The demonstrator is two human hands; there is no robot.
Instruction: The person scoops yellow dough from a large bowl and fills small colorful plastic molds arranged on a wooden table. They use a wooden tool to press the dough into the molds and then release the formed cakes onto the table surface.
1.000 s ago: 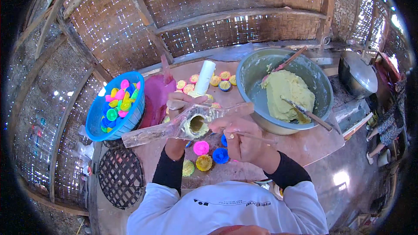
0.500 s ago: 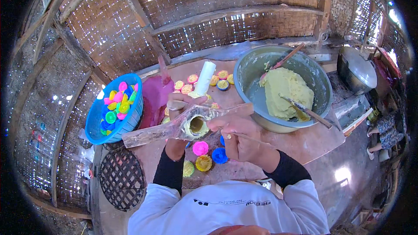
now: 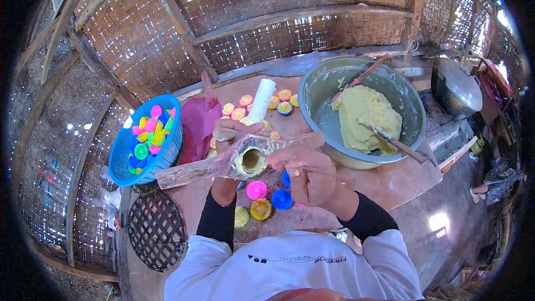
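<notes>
A wooden dough press (image 3: 186, 173), a long crossbar with a round opening smeared with pale yellow dough, is held tilted over the table. My left hand (image 3: 227, 134) is closed around it on the left, partly hidden behind the bar. My right hand (image 3: 312, 175) is closed at the right of the opening, fingertips by its rim, with what looks like a thin stick in its grip. Beyond the press is a white cylinder (image 3: 262, 99) with dough at its lower end. Below it lie a pink mold (image 3: 257, 190), a blue mold (image 3: 281, 199) and a dough-filled yellow mold (image 3: 260, 209).
On the right a large green-grey basin (image 3: 312, 111) holds a mound of dough (image 3: 368, 120) and two utensils. A blue basket (image 3: 120, 150) of colored molds stands left. Several filled molds (image 3: 246, 100) sit at the back. A lidded pot (image 3: 460, 92) stands far right; a person's legs (image 3: 499, 178) show beyond.
My right hand has shifted slightly at the opening's rim, its fingers curling a little differently. The press and my left hand have hardly moved.
</notes>
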